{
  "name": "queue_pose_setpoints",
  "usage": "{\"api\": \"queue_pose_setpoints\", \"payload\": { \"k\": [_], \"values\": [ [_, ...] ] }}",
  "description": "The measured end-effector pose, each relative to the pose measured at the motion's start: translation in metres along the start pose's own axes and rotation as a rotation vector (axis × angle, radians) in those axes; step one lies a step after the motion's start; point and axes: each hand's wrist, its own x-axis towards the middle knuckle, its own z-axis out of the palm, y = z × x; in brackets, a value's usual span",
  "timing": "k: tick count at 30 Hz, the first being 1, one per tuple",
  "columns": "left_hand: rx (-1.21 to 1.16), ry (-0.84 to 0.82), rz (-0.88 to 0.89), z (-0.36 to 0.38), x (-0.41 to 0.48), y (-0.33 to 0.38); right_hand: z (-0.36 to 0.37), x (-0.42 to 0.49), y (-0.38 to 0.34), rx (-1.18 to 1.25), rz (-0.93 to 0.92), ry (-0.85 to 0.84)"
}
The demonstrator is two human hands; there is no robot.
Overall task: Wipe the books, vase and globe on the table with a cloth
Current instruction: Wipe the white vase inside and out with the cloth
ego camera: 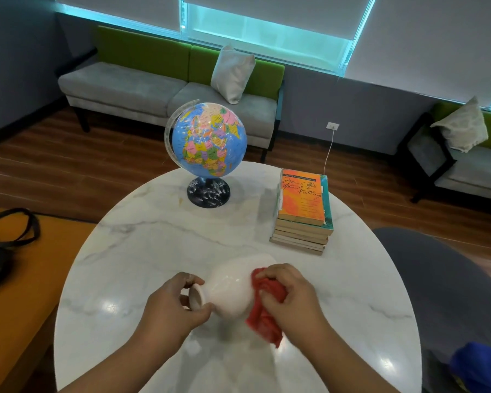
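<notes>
Head view, the only one: vase (230,290) lies tipped on its side over the near middle of the bench (153,251), between the two hands. Whether it rests on the marble or is held just off it I cannot tell. Its long axis runs from near-left to far-right, with the narrow mouth toward the left hand (170,304) and the base pointing off toward the bench's right edge.

The left hand's fingers (189,279) are curled round the neck, thumb below and fingers above, pinching it at the rim. The right hand (289,293) has its fingers bunched round a red cloth (267,316) and presses it against the right flank of the belly, so the cloth touches the vase on the side facing away from the mouth.

Judging from this, the next stroke needs the left hand to roll the vase about that axis, bringing unwiped belly under the cloth.

Globe (209,140) stands upright near the far edge and the books (302,211) are stacked toward the far-right edge, both well apart from the hands.
</notes>
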Motion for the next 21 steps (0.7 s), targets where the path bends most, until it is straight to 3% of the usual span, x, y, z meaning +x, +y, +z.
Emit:
{"api": "queue_pose_setpoints", "payload": {
  "k": [2, 4, 10, 12, 16, 18, 21],
  "values": [
    [0.006, -0.010, 0.018, -0.001, 0.000, 0.000, -0.006, 0.008, 0.009, 0.038, 0.212, 0.104],
    [0.040, -0.016, 0.052, 0.000, 0.001, 0.000, -0.005, 0.007, 0.011, 0.005, 0.239, 0.106],
    [0.197, -0.037, 0.231, 0.000, 0.002, -0.007, 0.012, -0.011, -0.013, -0.110, -0.147, -0.216],
    [0.195, -0.041, 0.241, -0.001, 0.002, -0.010, 0.006, -0.005, -0.004, -0.082, -0.115, -0.133],
    [0.181, -0.031, 0.262, 0.001, 0.002, -0.010, -0.010, 0.009, 0.009, 0.075, 0.234, 0.140],
    [0.189, -0.027, 0.272, 0.002, 0.004, -0.010, -0.007, 0.007, 0.010, 0.033, 0.242, 0.145],
    [0.199, -0.024, 0.267, 0.000, 0.008, -0.012, 0.005, -0.008, 0.000, 0.038, 0.096, 0.017]
  ]
}}
